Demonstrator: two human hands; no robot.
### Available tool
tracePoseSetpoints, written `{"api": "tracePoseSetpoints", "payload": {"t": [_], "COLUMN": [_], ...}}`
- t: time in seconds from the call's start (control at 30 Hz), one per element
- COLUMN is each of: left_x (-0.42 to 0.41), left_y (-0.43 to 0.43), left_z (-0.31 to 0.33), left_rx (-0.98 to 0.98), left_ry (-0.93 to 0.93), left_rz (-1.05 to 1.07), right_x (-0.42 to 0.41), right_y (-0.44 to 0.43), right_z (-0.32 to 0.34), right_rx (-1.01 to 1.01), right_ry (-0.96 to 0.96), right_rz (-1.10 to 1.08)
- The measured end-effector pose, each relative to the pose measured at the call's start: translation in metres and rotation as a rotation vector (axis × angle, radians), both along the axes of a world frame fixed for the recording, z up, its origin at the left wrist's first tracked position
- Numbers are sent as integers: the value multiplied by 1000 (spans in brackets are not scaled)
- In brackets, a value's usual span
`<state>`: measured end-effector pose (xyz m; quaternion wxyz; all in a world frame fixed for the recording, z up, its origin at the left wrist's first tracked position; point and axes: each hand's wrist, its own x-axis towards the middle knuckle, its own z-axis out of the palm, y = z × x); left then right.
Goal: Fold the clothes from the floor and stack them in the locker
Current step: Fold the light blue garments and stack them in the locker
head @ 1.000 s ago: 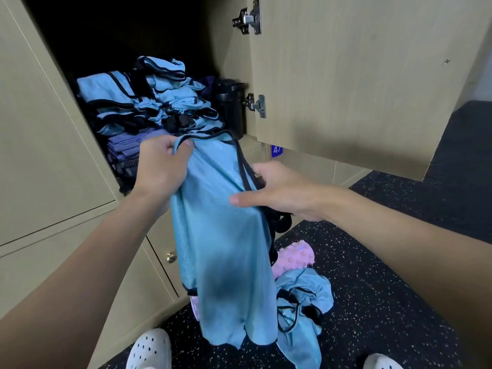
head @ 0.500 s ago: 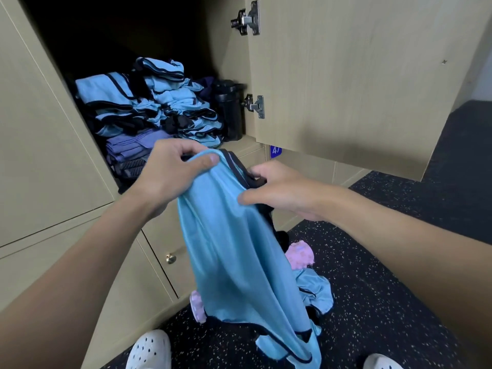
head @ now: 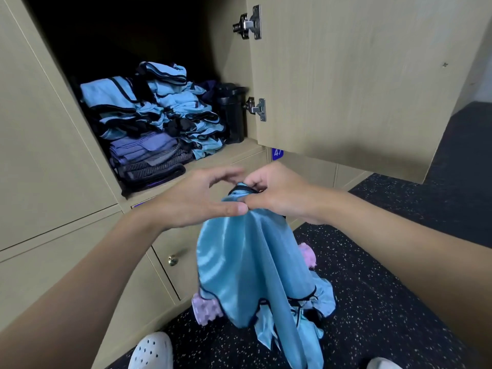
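The person stands at the open locker, holding a light-blue sleeveless top with dark trim in the air just in front of the shelf's front edge. The right hand pinches the bunched upper edge between thumb and fingers and takes the whole weight, so the cloth falls in long drapes. Its hem ends just above the clothes left on the floor at the foot of the locker. The left hand lies loose with fingers spread; only its thumb tip meets the cloth beside the right thumb, probably to take a fresh hold for the fold.

Half a second ago both hands gripped the top edge a little apart and the top hung flatter. Since then they have come together and dropped lower, gathering the edge to one point, and the left has let go.

On the shelf, the folded blue tops sit over purple ones towards the left front corner. A black bottle stands at the right wall by the hinged door. The held top is not yet folded.
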<state>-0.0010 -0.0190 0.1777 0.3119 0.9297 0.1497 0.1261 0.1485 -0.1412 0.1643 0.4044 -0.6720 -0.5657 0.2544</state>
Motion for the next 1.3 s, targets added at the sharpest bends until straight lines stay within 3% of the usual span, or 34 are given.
{"api": "tracePoseSetpoints", "payload": {"t": [0.13,0.23,0.33,0.43,0.5,0.6,0.67,0.83,0.97,1.03,1.1,1.23,1.3], "left_x": [-1,-1,-5,-12,-15,-13,-8,-4,-19,-26,-30,-18,-10], "left_y": [3,5,17,33,35,10,-5,-3,20,31,30,-2,-10], "left_z": [-3,-8,-6,-4,-3,2,1,-2,10,11,9,2,-7], "left_rx": [-3,138,346,479,388,-78,-204,-253,131,212,156,-206,-278], "left_ry": [-5,-92,-179,-130,-110,-50,44,-49,-195,-181,-117,31,71], "left_rz": [-3,27,166,399,392,92,-48,-50,258,391,348,24,-96], "right_x": [2,6,11,16,15,10,6,4,12,15,18,10,4], "right_y": [-4,-8,-9,-13,-13,-10,-9,-12,-20,-23,-23,-20,-18], "right_z": [1,1,3,4,4,3,3,6,14,17,18,20,18], "right_rx": [-19,-41,-65,-66,-52,-33,-34,-36,-81,-74,-47,-25,-21], "right_ry": [-2,-4,-24,-6,18,-2,18,73,106,120,132,136,88], "right_rz": [3,5,-3,-7,-16,-5,24,29,-1,-25,-37,12,42]}}
